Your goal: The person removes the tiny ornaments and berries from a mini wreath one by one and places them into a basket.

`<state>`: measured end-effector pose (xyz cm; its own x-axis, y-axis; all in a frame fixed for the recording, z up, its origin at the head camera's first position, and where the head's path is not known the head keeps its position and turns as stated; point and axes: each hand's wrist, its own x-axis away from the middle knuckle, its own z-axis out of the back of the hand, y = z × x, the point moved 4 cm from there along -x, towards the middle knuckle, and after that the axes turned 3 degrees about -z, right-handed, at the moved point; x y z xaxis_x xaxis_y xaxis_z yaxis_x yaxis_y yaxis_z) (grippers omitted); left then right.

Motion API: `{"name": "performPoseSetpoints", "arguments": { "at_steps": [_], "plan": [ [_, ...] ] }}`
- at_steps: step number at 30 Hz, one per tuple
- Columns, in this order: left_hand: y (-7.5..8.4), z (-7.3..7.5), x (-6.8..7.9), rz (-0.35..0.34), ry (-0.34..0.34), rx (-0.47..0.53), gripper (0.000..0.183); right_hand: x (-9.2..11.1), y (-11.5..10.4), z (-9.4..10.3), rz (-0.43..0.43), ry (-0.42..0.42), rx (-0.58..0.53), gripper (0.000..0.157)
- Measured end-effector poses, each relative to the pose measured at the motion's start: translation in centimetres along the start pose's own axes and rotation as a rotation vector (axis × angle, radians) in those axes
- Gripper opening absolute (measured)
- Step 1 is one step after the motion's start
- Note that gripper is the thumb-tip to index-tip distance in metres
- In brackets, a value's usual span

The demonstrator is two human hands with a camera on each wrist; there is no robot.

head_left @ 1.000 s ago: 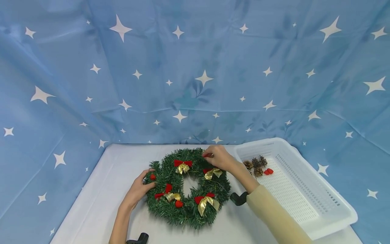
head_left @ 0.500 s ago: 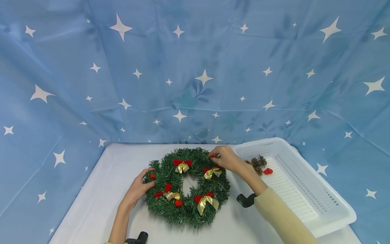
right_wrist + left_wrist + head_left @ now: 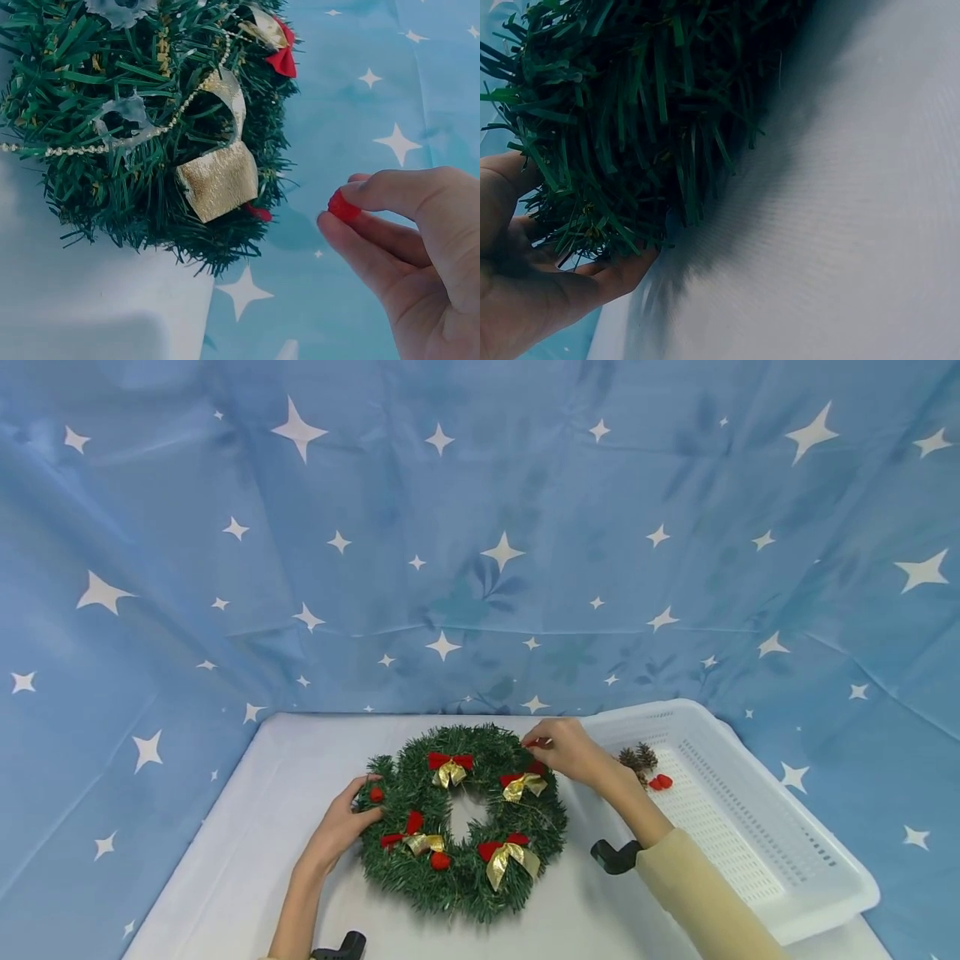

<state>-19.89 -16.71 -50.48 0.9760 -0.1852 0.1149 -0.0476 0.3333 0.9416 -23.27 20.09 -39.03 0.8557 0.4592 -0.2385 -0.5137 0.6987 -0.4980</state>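
Note:
A green tinsel wreath lies on the white table, dressed with several red-and-gold bows and small red berries. At its left edge my left hand grips the greenery, thumb and fingers on either side of a tuft. Off the wreath's upper right, my right hand pinches a small bumpy red berry between thumb and fingertips. In the right wrist view that berry is apart from the greenery, near a gold bow. Greenery partly hides the left fingertips in the left wrist view.
A white plastic basket stands at the right, holding pine cones and red berries; my right forearm passes in front of its near left side. Translucent lumps and a gold bead string show on the wreath. A starry blue curtain hangs behind.
My right hand has moved a little to the right, from above the wreath's upper right towards its outer edge, still pinching the red berry. The left hand and the wreath have stayed put.

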Motion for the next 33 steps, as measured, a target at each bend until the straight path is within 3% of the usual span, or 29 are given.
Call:
{"name": "performPoseSetpoints", "arguments": {
  "at_steps": [11, 23, 33],
  "plan": [
    [0.0, 0.2, 0.2, -0.003, -0.005, -0.019, 0.059, 1.5, 0.5, 1.7, 0.016, 0.079, 0.076, 0.015],
    [0.1, 0.2, 0.1, 0.000, -0.016, -0.036, 0.060, 3.2, 2.3, 3.5, -0.100, 0.083, 0.091, 0.015],
    [0.0, 0.1, 0.0, 0.004, -0.022, -0.031, 0.062, 4.4, 3.6, 4.3, -0.106, 0.133, 0.099, 0.014]
  ]
}}
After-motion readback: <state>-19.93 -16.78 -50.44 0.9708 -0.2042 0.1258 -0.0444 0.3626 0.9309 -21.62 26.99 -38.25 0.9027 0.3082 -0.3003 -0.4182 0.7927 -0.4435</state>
